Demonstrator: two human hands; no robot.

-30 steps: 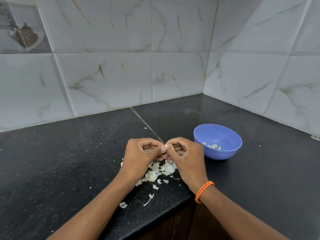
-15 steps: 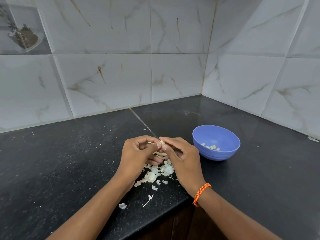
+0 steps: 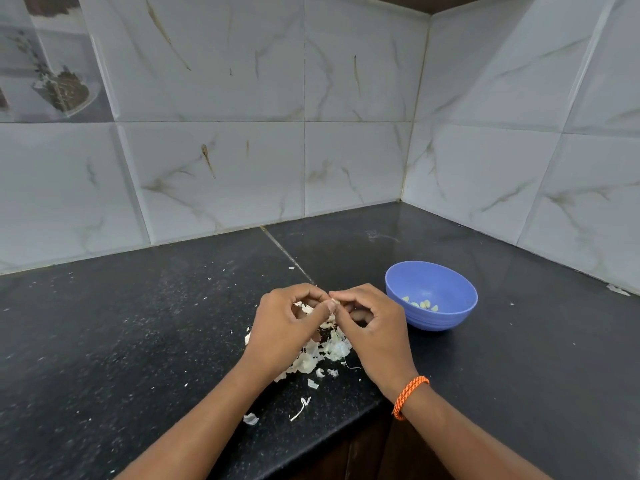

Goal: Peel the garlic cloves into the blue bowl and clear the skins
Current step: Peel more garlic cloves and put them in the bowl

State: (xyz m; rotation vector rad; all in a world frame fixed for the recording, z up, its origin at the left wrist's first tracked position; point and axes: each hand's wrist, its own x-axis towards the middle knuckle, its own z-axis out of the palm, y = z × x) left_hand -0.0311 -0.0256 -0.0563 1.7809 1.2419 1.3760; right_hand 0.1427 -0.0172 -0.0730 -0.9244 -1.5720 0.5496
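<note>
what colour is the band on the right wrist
Orange, a braided wristband, clearest in the head view.

Home kitchen: black granite surface (image 3: 145, 327) in corner, marble-look wall tiles (image 3: 214, 98), garlic skins (image 3: 325, 351).

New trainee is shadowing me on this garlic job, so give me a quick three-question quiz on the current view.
1. True or false: the blue bowl already holds some peeled cloves.
2. Where does the pile of skins lie? A) inside the bowl B) on the black counter below the hands C) against the tiled wall
3. Fill in: the left hand and right hand both pinch one garlic ____.

Key: 1 true; 2 B; 3 clove.
</note>
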